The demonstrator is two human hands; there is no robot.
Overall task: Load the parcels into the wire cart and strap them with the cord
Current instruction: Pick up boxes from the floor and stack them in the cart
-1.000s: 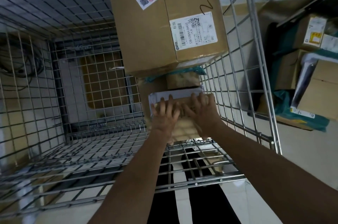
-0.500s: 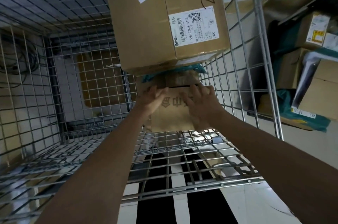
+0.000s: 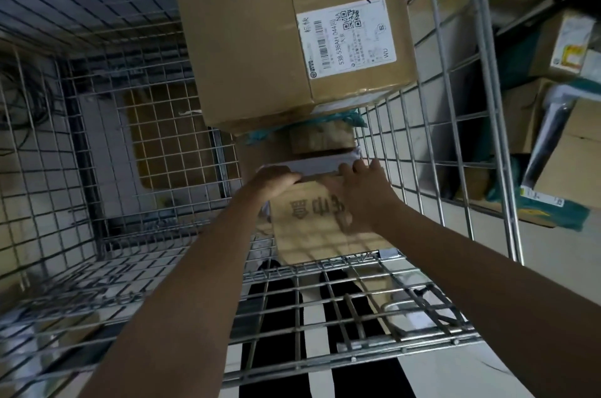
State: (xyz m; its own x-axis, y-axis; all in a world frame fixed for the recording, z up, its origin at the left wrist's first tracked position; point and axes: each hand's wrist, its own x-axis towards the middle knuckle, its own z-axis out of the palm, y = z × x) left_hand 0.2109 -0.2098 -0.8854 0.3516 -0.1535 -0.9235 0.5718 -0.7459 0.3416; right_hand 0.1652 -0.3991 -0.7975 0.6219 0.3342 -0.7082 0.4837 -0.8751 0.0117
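Both my hands are on the small brown box (image 3: 320,225) down in the right corner of the wire cart (image 3: 107,170). Its printed face is up and its long side runs away from me. My left hand (image 3: 276,179) curls over its far left edge, my right hand (image 3: 364,199) grips the right side. The big box (image 3: 276,49) looms right above, with a white parcel (image 3: 322,165) wedged just behind.
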